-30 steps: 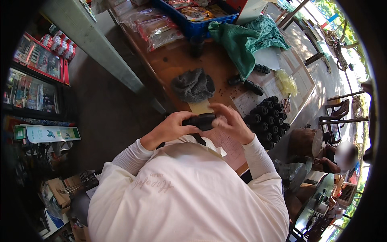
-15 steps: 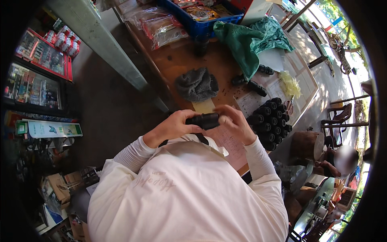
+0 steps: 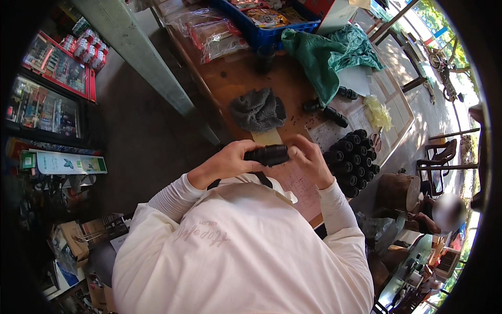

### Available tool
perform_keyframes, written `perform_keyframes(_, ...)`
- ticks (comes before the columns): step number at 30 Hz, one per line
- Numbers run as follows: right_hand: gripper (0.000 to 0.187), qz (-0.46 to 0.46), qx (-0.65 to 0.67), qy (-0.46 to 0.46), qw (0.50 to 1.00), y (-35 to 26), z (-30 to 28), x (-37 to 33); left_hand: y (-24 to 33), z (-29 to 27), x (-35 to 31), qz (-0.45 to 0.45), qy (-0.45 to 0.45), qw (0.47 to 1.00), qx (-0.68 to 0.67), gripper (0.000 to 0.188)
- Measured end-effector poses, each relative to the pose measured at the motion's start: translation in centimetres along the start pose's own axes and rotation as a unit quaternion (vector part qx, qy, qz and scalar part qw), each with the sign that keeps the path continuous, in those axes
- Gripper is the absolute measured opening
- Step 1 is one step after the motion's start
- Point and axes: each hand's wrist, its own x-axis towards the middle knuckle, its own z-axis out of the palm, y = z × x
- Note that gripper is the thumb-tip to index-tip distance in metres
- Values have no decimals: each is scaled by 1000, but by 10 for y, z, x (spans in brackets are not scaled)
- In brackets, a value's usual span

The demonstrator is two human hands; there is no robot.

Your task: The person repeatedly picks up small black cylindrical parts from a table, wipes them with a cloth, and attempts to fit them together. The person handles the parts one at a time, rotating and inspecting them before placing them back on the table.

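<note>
A black, ribbed cylindrical fitting lies level in front of my chest. My left hand is wrapped round its left part, thumb on the near side. At the other end, the thumb and curled fingers of my right hand close on the tip; part of that grip is hidden. Beyond the hands is a crumpled dark grey cloth. To the right stands a tight cluster of similar black fittings. Several more loose fittings lie farther back beside a green cloth.
The brown table carries a blue crate of packets and clear plastic bags at the back. Scissors and yellowish netting lie right. A metal post rises at left. Another person is far right.
My right hand's fingers have shifted from loosely around the fitting's right end to closed against it. My left hand keeps its hold.
</note>
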Motion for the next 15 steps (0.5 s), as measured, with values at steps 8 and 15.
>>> perform_keyframes(8, 39, 11, 42, -33, 999, -8, -6, 3, -7, -2, 1, -43, -26, 990, -133, 43)
perform_keyframes(15, 42, 113, -114, 4, 987, 0, 20, 15, -5, 9, 9, 199, 229, 894, 329, 45)
